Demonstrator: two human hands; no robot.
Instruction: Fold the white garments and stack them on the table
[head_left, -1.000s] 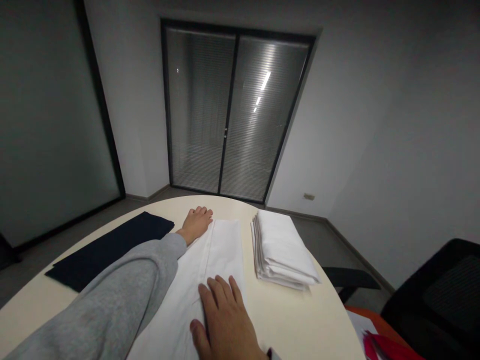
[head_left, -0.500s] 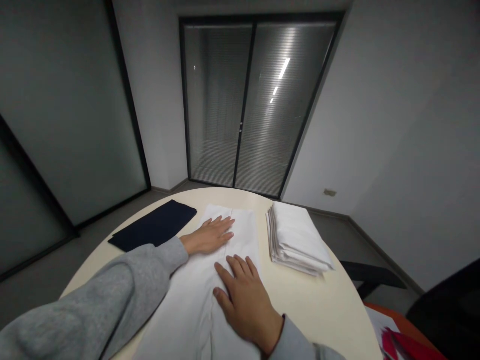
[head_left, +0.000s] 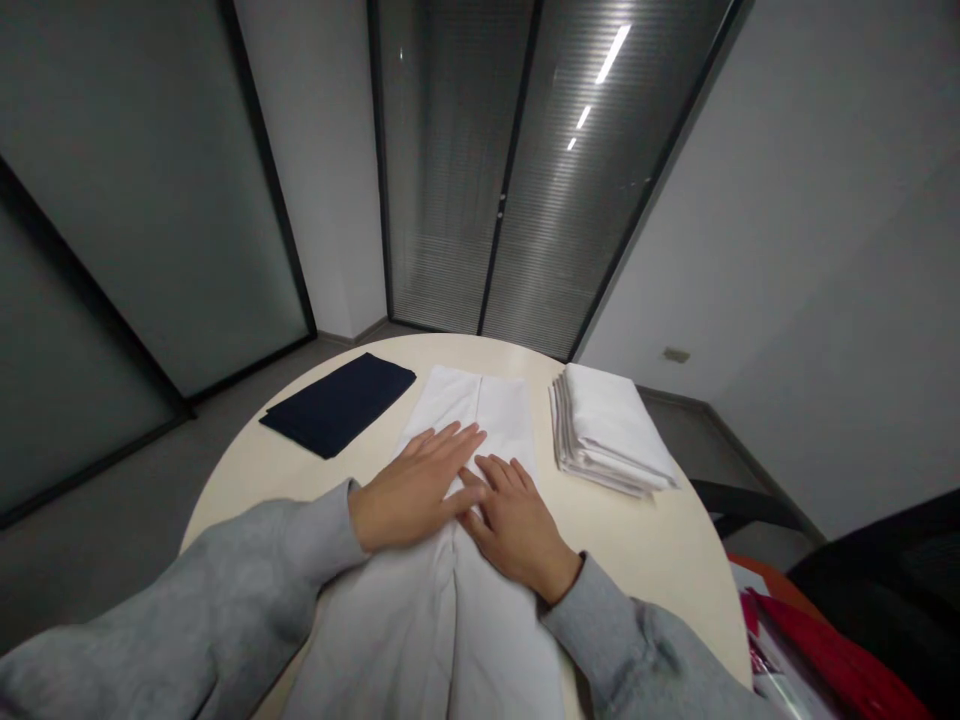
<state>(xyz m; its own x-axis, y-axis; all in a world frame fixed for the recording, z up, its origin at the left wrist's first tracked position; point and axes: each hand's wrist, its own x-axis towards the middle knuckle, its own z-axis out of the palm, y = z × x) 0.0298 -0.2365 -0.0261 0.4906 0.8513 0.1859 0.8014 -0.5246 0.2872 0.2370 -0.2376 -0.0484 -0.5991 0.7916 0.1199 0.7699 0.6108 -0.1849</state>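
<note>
A long white cloth (head_left: 480,410), folded lengthwise with a seam down its middle, lies on the round cream table (head_left: 645,560). My left hand (head_left: 416,485) lies flat on it, fingers stretched out toward the seam. My right hand (head_left: 514,525) rests flat beside it on the cloth's right half, fingers out, its fingertips touching the left hand's. Both arms wear grey sleeves. Neither hand holds anything.
A stack of folded white cloths (head_left: 611,435) sits at the right of the table. A folded dark navy cloth (head_left: 341,400) lies at the left. A black chair (head_left: 877,590) and red items (head_left: 817,660) are at the lower right. Glass doors with blinds stand behind.
My left hand has slid back along the cloth toward me and now meets the right hand near the middle. The camera has tilted down and the view has shifted.
</note>
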